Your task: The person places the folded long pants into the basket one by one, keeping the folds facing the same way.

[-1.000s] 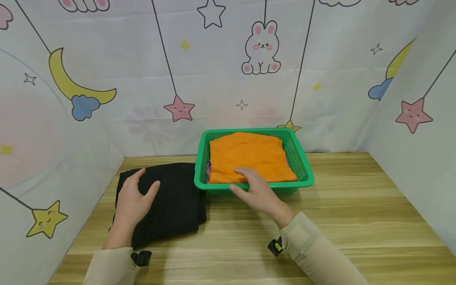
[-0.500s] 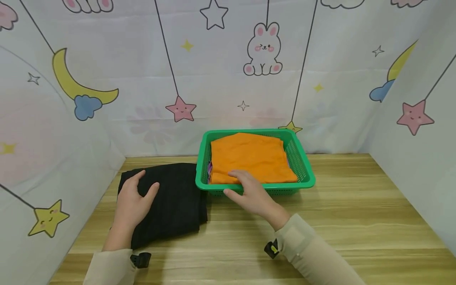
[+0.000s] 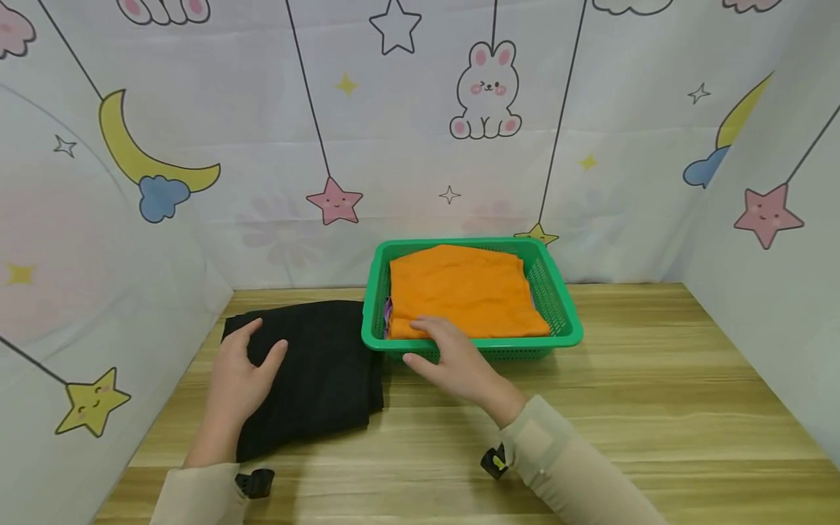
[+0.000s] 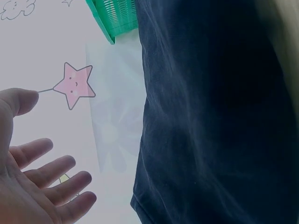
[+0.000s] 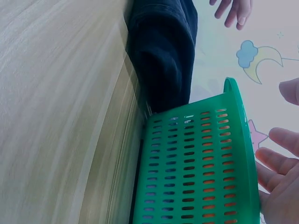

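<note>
A folded black cloth [image 3: 321, 372] lies on the left of the table; it looks dark navy in the left wrist view. Over its left part is my left hand [image 3: 239, 379], thumb and fingers spread apart, holding nothing. Right beside the cloth stands a green plastic basket [image 3: 569, 321] with a folded orange cloth [image 3: 472, 292] inside. A bit of purple fabric [image 3: 387, 315] peeks out beneath the orange one. My right hand [image 3: 459, 368] is at the basket's front rim, fingers loosely extended and gripping nothing. Whether it touches the rim, I cannot tell.
The wooden table [image 3: 630, 415] extends to the right of the basket and in front of it. A white curtain [image 3: 407, 153] printed with stars, moons and a bunny encloses the back and both sides. Each wrist wears a small black camera [image 3: 256, 483].
My right hand has moved left along the front of the basket. The left hand has drifted slightly left over the black cloth. Cloths and basket stay in place.
</note>
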`<state>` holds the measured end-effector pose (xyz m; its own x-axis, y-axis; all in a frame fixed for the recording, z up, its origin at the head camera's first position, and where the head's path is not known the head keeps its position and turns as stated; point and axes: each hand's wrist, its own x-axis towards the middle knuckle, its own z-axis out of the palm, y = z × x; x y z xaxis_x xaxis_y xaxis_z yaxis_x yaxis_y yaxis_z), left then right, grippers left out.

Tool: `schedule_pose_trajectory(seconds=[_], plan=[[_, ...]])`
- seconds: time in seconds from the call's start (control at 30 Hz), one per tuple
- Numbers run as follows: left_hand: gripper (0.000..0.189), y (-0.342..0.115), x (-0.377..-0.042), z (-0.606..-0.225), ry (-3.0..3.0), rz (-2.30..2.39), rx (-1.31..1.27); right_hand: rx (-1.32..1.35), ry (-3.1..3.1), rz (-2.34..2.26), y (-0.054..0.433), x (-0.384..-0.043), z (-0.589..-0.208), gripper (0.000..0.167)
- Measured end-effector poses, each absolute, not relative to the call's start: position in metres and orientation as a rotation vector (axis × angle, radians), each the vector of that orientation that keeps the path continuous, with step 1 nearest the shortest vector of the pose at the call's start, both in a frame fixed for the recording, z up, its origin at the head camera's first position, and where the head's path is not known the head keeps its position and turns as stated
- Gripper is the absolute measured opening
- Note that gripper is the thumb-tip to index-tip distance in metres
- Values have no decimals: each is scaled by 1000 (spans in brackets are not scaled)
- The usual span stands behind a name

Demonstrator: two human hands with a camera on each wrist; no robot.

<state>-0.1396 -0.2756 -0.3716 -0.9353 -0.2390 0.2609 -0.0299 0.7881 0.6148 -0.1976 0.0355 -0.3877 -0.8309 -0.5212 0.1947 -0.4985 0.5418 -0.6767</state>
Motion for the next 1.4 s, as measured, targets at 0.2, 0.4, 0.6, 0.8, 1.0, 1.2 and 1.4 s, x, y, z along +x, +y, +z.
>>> schedule_pose_trajectory(seconds=[0.2, 0.4, 0.6, 0.8, 1.0, 1.2, 1.4], plan=[[66, -278, -138, -372, -2678, -894, 217, -919, 2726, -1174, 32, -197, -386, 60], [66, -280, -139, -373, -2674, -894, 215, -949, 2722, -1175, 28, -198, -387, 60], [65, -281, -138, -374, -2669, -879, 228, -1001, 2716, -1167, 23, -197, -388, 60], [64, -282, -136, -374, -2669, -869, 236, -1034, 2711, -1161, 18, -196, -387, 60], [66, -284, -135, -374, -2686, -871, 251, -1048, 2693, -1156, 13, -195, -387, 58], [67, -286, -134, -376, -2705, -861, 262, -1053, 2681, -1144, 10, -195, -387, 57], [69, -290, -133, -375, -2722, -863, 288, -1055, 2683, -1138, 8, -194, -384, 56]])
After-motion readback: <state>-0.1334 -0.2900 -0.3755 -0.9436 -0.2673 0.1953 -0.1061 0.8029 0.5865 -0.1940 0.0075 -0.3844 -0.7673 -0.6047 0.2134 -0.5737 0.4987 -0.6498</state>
